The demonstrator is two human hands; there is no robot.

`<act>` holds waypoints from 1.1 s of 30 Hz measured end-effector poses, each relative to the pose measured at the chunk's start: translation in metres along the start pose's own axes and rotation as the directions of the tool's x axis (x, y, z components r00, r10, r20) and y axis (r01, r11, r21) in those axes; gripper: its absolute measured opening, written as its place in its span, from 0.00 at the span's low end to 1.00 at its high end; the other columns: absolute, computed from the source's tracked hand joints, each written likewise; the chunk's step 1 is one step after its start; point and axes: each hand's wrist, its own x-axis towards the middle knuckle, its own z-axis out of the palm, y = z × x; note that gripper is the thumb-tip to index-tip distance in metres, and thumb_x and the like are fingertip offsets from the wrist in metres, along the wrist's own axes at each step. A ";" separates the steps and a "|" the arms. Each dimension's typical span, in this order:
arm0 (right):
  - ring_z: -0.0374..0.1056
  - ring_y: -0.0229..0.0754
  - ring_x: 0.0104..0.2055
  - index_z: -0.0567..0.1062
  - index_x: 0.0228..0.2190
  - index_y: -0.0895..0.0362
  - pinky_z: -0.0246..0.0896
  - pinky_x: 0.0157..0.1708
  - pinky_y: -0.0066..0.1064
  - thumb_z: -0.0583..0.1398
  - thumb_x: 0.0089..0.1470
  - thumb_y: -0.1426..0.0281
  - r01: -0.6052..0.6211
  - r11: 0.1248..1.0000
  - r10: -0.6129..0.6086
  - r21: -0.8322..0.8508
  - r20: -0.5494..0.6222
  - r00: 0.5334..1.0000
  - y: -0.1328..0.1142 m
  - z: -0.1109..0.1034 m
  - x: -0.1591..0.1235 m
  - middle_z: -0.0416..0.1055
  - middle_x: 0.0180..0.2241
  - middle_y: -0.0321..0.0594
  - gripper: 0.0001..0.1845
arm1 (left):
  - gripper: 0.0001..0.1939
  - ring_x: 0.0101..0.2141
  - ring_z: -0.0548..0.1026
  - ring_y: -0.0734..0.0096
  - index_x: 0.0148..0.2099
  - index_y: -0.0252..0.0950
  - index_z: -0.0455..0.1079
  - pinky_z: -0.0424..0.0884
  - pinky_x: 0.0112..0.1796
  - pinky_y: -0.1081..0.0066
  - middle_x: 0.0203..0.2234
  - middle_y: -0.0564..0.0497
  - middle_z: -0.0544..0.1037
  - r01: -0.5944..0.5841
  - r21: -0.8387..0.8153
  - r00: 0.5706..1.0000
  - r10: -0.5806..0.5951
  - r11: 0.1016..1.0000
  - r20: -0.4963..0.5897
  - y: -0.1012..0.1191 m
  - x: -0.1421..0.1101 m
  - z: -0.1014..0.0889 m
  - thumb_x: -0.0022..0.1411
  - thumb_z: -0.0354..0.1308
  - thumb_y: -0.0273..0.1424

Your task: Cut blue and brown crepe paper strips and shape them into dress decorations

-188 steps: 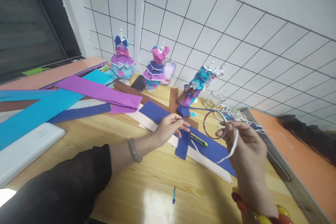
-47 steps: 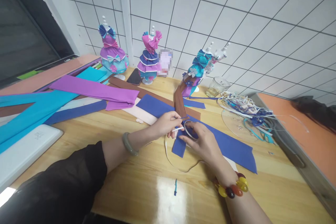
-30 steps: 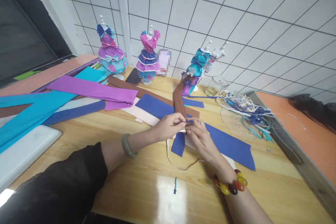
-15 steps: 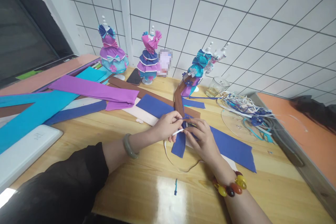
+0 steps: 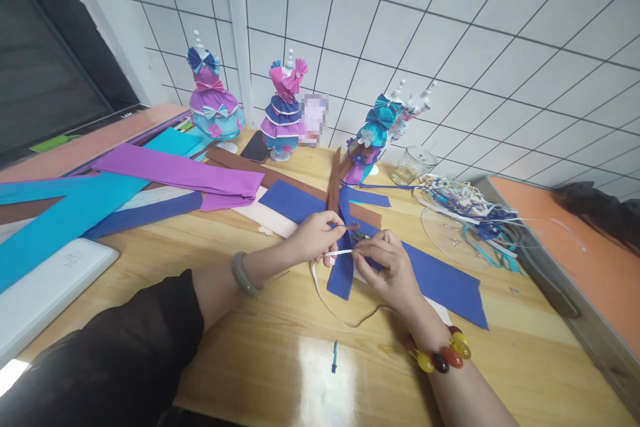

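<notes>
My left hand (image 5: 317, 237) is closed in a pinch on a brown strip (image 5: 334, 180), which rises behind the fingers with a short end showing past the thumb. A narrow white ribbon (image 5: 340, 252) runs from its lower fingers to my right hand (image 5: 385, 260). The right thumb and fingertips pinch the ribbon's end. A dark tool, perhaps scissors, shows partly under the right fingers; most of it is hidden. A blue strip (image 5: 341, 280) passes upright between the hands. The ribbon's slack loops down onto the table (image 5: 240, 360).
Dressed miniature mannequins, one in purple (image 5: 215, 103), stand along the tiled wall. Purple fabric (image 5: 185, 170) and turquoise strips lie left, beside a white box (image 5: 65, 287). A wide blue strip (image 5: 445, 280) lies right. Ribbon scraps (image 5: 470, 213) and a glass (image 5: 413, 163) are behind it.
The brown strip has come away from the blue one and swung left, now standing more upright. My right hand has shifted slightly right, showing more white ribbon between the hands.
</notes>
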 end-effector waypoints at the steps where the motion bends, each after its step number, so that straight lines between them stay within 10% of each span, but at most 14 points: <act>1: 0.62 0.42 0.31 0.74 0.28 0.53 0.58 0.35 0.40 0.58 0.50 0.72 -0.018 1.000 0.018 0.003 0.008 1.000 0.000 0.000 0.000 0.72 0.29 0.38 0.04 | 0.11 0.11 0.68 0.75 0.38 0.35 0.59 0.57 0.10 0.82 0.13 0.56 0.69 0.000 -0.021 1.000 0.000 1.000 0.016 0.003 -0.001 0.000 0.59 0.49 0.38; 9: 0.63 0.41 0.30 0.75 0.30 0.53 0.59 0.35 0.39 0.58 0.51 0.71 -0.053 0.994 0.055 0.097 -0.027 0.998 -0.001 0.000 0.000 0.72 0.28 0.38 0.05 | 0.13 0.09 0.61 0.82 0.37 0.36 0.59 0.51 0.11 0.82 0.13 0.58 0.68 0.093 -0.408 0.971 0.008 0.908 0.241 0.018 -0.009 -0.003 0.56 0.53 0.40; 14: 0.65 0.42 0.32 0.76 0.31 0.51 0.61 0.34 0.38 0.58 0.52 0.71 -0.058 0.968 0.077 0.244 -0.068 0.995 -0.009 0.000 0.003 0.73 0.30 0.38 0.07 | 0.12 0.12 0.57 0.87 0.34 0.34 0.64 0.53 0.15 0.83 0.12 0.61 0.62 0.057 -0.536 0.984 0.042 0.842 0.171 0.005 -0.005 0.001 0.52 0.59 0.36; 33: 0.67 0.42 0.34 0.76 0.27 0.53 0.61 0.36 0.36 0.59 0.51 0.66 -0.334 0.812 0.435 0.479 -0.114 0.893 -0.017 0.009 -0.001 0.73 0.30 0.39 0.07 | 0.17 0.24 0.69 0.77 0.37 0.31 0.72 0.67 0.25 0.77 0.27 0.50 0.74 -0.255 -0.107 0.956 0.233 0.961 -0.179 -0.010 -0.009 0.022 0.51 0.59 0.41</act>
